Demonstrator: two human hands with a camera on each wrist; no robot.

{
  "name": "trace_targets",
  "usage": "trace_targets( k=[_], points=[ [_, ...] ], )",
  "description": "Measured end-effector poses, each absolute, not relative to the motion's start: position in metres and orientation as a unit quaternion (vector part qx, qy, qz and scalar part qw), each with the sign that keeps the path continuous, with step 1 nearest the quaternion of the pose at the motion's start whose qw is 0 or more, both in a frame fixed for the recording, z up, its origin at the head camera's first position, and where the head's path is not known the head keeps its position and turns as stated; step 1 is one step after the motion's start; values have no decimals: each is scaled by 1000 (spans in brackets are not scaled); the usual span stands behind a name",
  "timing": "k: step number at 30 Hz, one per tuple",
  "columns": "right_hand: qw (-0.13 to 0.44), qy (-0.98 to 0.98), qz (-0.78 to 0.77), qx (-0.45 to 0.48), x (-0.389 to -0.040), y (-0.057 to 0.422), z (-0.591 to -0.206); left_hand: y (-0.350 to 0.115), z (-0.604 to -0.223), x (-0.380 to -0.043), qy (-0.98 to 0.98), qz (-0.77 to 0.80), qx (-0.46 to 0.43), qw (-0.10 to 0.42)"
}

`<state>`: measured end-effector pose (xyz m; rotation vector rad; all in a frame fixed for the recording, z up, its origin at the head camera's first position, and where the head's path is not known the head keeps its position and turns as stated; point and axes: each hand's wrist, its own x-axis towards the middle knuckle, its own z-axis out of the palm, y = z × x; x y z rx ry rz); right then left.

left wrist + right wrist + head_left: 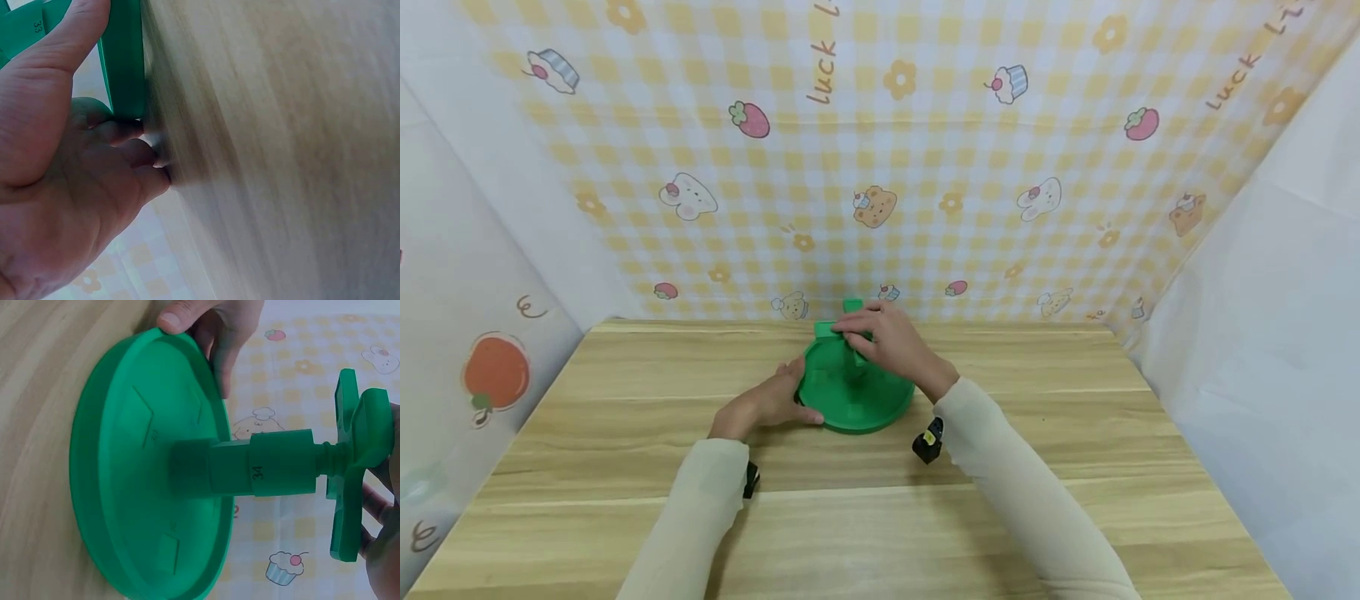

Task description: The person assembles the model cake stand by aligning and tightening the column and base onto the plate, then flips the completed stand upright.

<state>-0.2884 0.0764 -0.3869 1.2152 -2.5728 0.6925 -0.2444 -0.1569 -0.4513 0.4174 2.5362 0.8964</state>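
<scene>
A round, rimmed green plastic dish (850,410) sat flat on the pale wood-grain surface (1037,517), its upright green stepped column (284,462) topped by a green cross-shaped handle (357,456); the left hand (777,400) gripped the rim, the right hand (887,337) the handle. Had the left grip slackened, the dish would probably have spun under any twist. The right-wrist view showed a threaded neck (330,459), indiscernible in the head view.

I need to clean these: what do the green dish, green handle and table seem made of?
Dish: probably plastic, satin; evenly green with soft highlights.
Handle: likely plastic too, smooth and satin; same even green, bevelled edges.
Table: wood or wood-look laminate, low sheen; streaked grain shows, but I can't tell which.
</scene>
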Motion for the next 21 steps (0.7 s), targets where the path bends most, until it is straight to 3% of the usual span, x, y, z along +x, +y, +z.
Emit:
trace_targets(
  k=[10, 21],
  points=[
    [66, -885, 215, 407, -286, 77, -397, -158, -450, -242, 912, 321, 146, 208],
    [94, -895, 213, 380, -281, 74, -403, -158, -449, -242, 915, 315, 150, 203]
  ],
)
